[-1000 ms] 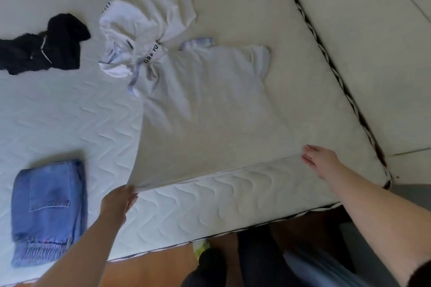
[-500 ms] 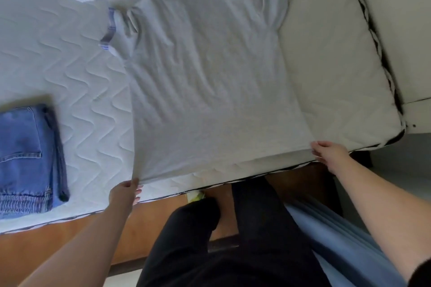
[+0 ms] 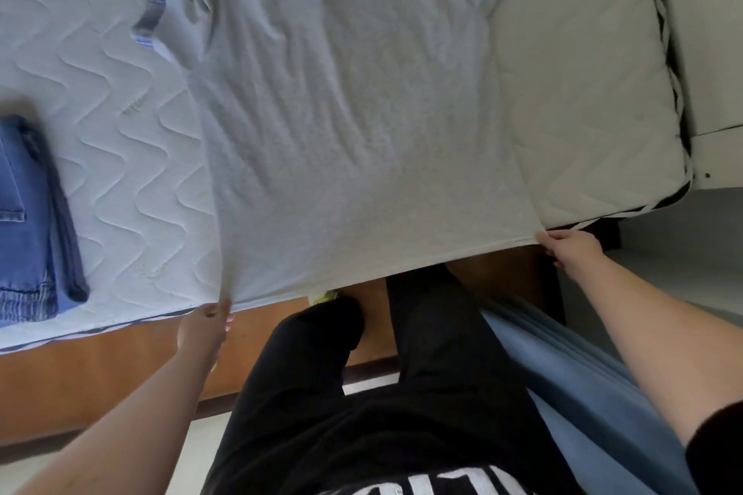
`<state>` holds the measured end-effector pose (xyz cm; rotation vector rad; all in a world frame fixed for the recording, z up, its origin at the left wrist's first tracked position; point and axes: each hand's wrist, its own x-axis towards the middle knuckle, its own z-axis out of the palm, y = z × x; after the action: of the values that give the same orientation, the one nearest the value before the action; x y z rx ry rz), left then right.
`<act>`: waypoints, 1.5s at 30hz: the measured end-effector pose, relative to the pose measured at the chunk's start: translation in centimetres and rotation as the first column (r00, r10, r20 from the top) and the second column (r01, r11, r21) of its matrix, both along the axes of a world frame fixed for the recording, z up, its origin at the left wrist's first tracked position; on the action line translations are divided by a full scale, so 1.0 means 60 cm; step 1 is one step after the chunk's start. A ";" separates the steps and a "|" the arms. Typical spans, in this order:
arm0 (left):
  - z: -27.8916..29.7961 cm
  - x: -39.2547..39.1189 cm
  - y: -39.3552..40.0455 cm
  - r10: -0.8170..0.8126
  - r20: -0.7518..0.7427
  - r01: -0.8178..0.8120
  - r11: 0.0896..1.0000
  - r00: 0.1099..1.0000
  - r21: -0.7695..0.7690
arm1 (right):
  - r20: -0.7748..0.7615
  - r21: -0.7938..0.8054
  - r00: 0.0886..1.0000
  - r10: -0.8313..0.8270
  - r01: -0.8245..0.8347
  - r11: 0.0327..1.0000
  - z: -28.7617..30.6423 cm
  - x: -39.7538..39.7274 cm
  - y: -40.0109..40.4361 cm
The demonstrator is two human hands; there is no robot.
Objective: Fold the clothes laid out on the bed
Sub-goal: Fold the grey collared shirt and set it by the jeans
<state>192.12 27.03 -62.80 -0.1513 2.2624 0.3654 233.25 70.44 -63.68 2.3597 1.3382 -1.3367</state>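
Grey cotton-like fabric is filling the middle of the view: a light grey T-shirt [image 3: 354, 125] is lying spread flat on the quilted white mattress [image 3: 120, 157], with its hem reaching past the near mattress edge. The left hand [image 3: 207, 328] is pinching the near left hem corner between thumb and fingers, just over the mattress edge. The right hand [image 3: 571, 249] is gripping the near right hem corner with curled fingers, also at the mattress edge. The hem is running taut between the two hands, and shallow wrinkles are crossing the shirt body. One short sleeve is lying at the far right of the garment, and the far left part is showing a blue striped band [image 3: 150, 8]; the top of the shirt is running out of frame, so the collar cannot be seen.

Folded blue jeans [image 3: 28, 221] are resting on the mattress at the left, well apart from the shirt. The mattress is carrying a dark braided trim [image 3: 669, 64] along its right edge and is sitting on a brown wooden bed frame [image 3: 120, 366]. The person is standing close against the frame, wearing black trousers [image 3: 402, 394] and a black top with white lettering. A blue pleated cloth [image 3: 583, 394] is hanging beside the right leg.
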 end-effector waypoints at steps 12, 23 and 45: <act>-0.017 -0.010 0.041 -0.053 -0.054 0.044 0.986 0.997 -0.163 | 0.208 0.089 0.976 0.071 -0.091 0.992 -0.008 -0.042 -0.018; 0.021 -0.028 0.204 -0.218 -0.214 0.244 0.964 0.952 0.105 | 0.063 0.237 0.874 0.481 -0.482 0.844 0.021 -0.237 0.009; 0.038 -0.326 0.496 -0.129 -0.484 0.277 0.928 0.865 0.248 | -0.099 0.300 0.382 0.919 -0.869 0.394 0.046 -0.752 0.143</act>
<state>172.58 56.76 -60.51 0.3819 2.6148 0.6966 188.12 79.02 -60.93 1.0158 2.4001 -1.1057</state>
